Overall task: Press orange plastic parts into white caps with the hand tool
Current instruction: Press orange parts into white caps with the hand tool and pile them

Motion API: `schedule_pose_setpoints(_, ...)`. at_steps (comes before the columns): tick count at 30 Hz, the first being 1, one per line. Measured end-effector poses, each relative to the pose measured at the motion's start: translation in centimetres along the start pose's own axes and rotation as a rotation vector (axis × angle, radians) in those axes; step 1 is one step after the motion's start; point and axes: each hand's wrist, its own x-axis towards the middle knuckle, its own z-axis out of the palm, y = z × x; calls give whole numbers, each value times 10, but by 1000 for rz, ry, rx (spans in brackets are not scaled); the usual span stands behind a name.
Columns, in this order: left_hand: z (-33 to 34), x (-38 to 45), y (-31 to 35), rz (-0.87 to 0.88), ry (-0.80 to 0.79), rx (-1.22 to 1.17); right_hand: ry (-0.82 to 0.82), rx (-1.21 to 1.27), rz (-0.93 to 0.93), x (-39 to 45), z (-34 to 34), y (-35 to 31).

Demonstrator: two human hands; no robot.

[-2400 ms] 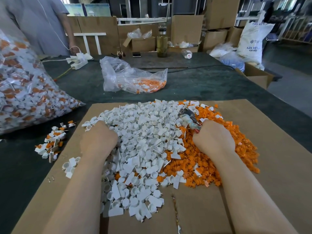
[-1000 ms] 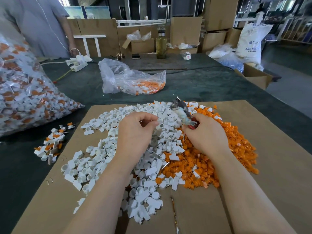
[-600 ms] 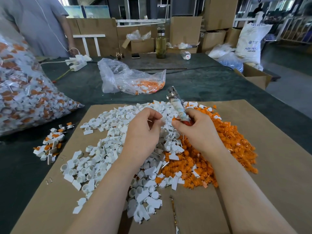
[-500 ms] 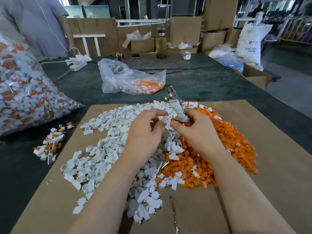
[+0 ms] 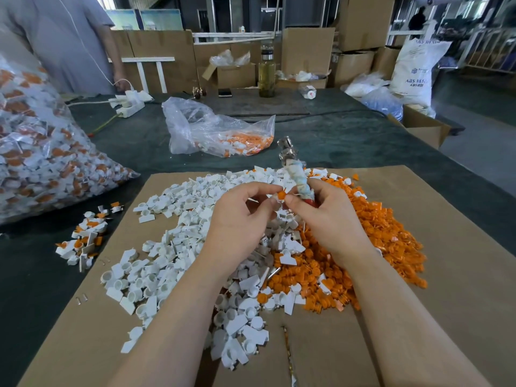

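The orange part (image 5: pixel 281 195) is pinched right between your two hands, above the middle of the cardboard sheet (image 5: pixel 446 247) near its far edge. Your left hand (image 5: pixel 240 219) has thumb and forefinger curled in around what looks like a white cap under that orange bit, though the cap itself is mostly buried behind your fingers so I can't swear to it. Your right hand (image 5: pixel 326 219) is wrapped around the hand tool (image 5: pixel 296 174), which sticks up and away from you, wrapped handle in your fist and metal end pointing toward the far edge. I'd guess you keep the tool parked in your palm like that so your fingertips stay free to seat the part first, then flip it in to press.

The piles make sense too: white caps (image 5: pixel 173 247) heaped on the left half of the sheet under your left hand, orange parts (image 5: pixel 391 247) on the right half under the tool hand, so each hand grabs its own.

Hard to tell: whether the part is already seated or just resting on the cap, and what the tool's working end looks like, since it's blurry. The small mixed pile (image 5: pixel 83 241) off the sheet's left edge is probably finished ones, but it's too small to say.
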Motion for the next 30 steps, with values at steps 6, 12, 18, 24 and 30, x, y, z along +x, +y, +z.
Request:
schedule_pose_setpoints(6,-1,-1,4,-39,-31,-103,1,150,70,1,0,2)
schedule_pose_setpoints(12,2,-1,5,-56,-20,-119,56,157,25,2,1,3)
schedule_pose_setpoints(18,2,1,4,-159,161,-254,108,61,-28,2,2,4)
schedule_pose_setpoints(24,1,1,6,-211,215,-326,131,-205,-119,0,8,1)
schedule_pose_setpoints(30,5,0,8,-161,211,-216,185,-282,-155,-2,9,-3)
